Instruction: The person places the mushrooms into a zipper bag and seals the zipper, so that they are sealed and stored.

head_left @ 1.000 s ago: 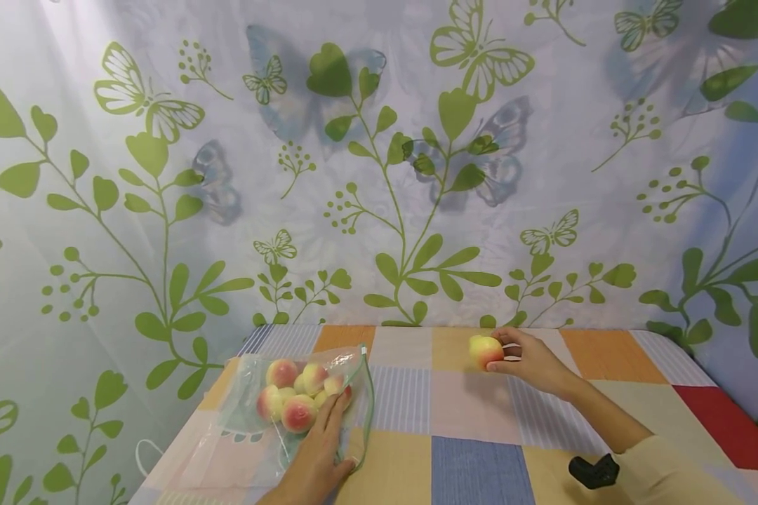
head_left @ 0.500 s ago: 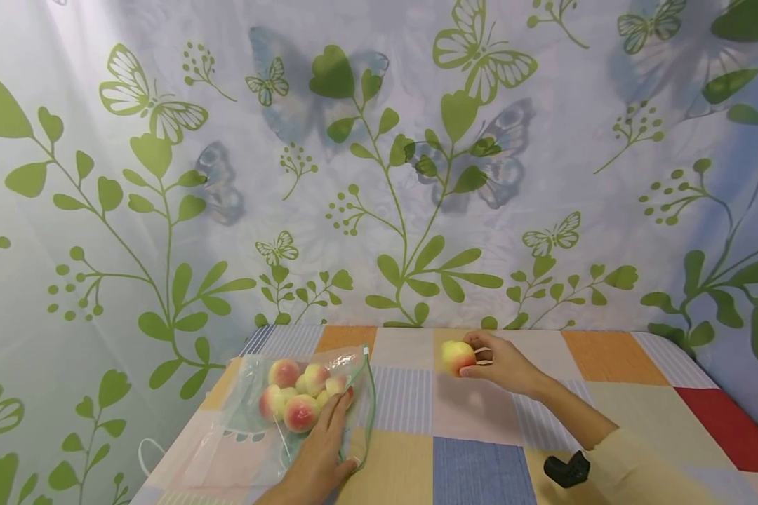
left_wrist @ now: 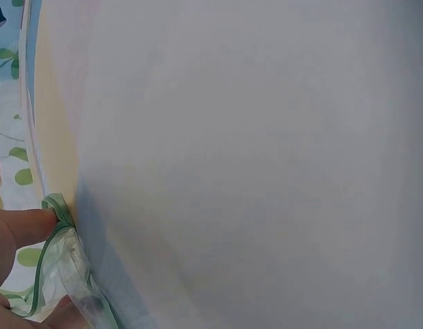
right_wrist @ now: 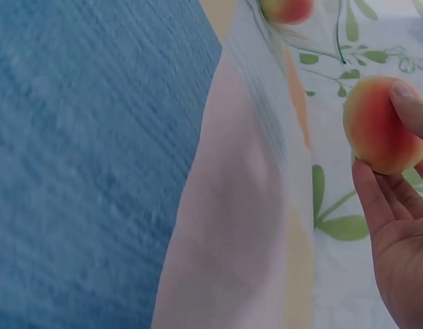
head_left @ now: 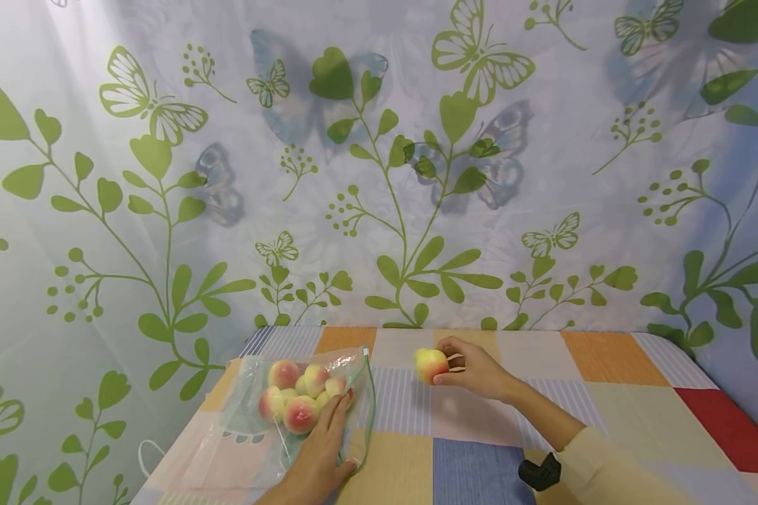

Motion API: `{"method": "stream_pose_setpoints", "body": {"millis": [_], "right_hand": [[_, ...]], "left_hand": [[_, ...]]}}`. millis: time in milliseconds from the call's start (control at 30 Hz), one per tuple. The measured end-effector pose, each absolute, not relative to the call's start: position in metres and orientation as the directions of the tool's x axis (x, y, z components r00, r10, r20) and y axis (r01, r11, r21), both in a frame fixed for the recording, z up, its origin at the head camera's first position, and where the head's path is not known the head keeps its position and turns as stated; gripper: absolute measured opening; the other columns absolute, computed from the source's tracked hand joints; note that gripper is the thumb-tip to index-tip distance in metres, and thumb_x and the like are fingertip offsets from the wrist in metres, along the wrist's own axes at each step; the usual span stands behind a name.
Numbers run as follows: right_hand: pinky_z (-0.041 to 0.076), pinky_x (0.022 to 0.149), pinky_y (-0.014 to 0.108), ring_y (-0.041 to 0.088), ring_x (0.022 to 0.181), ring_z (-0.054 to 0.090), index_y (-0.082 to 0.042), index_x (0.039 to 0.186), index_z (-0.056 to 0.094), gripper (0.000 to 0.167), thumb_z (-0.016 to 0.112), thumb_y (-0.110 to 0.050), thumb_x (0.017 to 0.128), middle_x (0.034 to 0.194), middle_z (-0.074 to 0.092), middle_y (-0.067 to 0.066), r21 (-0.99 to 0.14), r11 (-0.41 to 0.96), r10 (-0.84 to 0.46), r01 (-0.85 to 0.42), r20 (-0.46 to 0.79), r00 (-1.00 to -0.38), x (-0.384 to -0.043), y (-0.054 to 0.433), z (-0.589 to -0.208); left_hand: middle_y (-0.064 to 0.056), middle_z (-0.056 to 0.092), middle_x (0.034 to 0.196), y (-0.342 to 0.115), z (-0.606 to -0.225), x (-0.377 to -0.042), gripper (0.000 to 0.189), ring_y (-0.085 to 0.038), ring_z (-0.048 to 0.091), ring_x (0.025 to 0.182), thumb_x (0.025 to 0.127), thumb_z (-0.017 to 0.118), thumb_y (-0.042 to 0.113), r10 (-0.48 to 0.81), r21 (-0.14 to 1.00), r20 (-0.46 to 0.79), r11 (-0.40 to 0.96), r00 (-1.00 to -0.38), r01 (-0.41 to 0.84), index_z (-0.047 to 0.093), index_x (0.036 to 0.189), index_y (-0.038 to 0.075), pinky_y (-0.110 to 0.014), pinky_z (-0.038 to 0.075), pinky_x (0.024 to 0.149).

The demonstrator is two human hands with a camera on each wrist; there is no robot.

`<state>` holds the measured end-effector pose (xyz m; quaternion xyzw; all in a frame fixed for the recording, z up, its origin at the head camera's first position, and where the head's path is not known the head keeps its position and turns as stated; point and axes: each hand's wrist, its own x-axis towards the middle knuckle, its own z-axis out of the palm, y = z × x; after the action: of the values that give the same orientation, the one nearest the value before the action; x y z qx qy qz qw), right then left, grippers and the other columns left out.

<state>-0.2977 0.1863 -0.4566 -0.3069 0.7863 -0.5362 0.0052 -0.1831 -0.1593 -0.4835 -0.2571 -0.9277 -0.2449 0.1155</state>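
Observation:
In the head view, my right hand point(head_left: 476, 369) holds a yellow-and-red peach point(head_left: 431, 366) between thumb and fingertips, raised over the table. The right wrist view has the same peach point(right_wrist: 382, 125) from its red side. A clear zip bag point(head_left: 246, 449) with green edging lies at left, several peaches point(head_left: 300, 414) inside. Across its right-hand end lies my left hand point(head_left: 318, 449), fingers straight and thumb spread apart at the edging. Close up in the left wrist view, the left thumb point(left_wrist: 26, 227) touches the green zip strip point(left_wrist: 38, 274).
A patchwork cloth point(head_left: 474, 463) covers the table. Behind it hangs a curtain point(head_left: 379, 210) printed with butterflies and leaves. A black device point(head_left: 540, 471) sits by the right sleeve point(head_left: 606, 466). A white cord point(head_left: 144, 456) loops at the table's left edge.
My right hand has carried the peach leftward and slightly down, closer to the bag's green edge. My left hand and the bag have stayed nearly in place.

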Motion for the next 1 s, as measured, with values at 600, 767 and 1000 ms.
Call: {"method": "stream_pose_setpoints", "body": {"millis": [600,767,1000], "right_hand": [[0.061,0.087,0.035,0.028,0.097,0.070,0.000,0.116,0.059,0.045,0.088,-0.004,0.082,0.111,0.063,0.014,-0.876,0.174,-0.539,-0.451,0.298,-0.787,-0.296,0.130,-0.467],[0.061,0.087,0.034,0.027,0.099,0.070,-0.001,0.118,0.059,0.045,0.088,-0.005,0.083,0.113,0.063,0.013,-0.884,0.156,-0.560,-0.441,0.289,-0.776,-0.298,0.120,-0.472],[0.060,0.088,0.034,0.027,0.101,0.071,-0.003,0.117,0.060,0.044,0.088,-0.005,0.083,0.113,0.065,0.011,-0.875,0.170,-0.577,-0.453,0.284,-0.765,-0.303,0.100,-0.474]], "left_hand": [[-0.025,0.031,0.158,-0.160,-0.486,-0.183,0.116,-0.050,0.044,0.136,0.072,0.093,0.003,0.415,0.415,0.323,0.746,-0.851,0.521,0.020,0.163,0.003,-0.058,0.050,0.101],[-0.025,0.030,0.159,-0.160,-0.487,-0.183,0.118,-0.050,0.043,0.137,0.072,0.092,0.003,0.415,0.415,0.324,0.745,-0.850,0.522,0.019,0.164,0.004,-0.058,0.050,0.102],[-0.025,0.029,0.160,-0.160,-0.484,-0.182,0.115,-0.049,0.044,0.137,0.073,0.094,0.006,0.408,0.416,0.320,0.750,-0.855,0.514,0.022,0.161,0.000,-0.058,0.049,0.103]]}}
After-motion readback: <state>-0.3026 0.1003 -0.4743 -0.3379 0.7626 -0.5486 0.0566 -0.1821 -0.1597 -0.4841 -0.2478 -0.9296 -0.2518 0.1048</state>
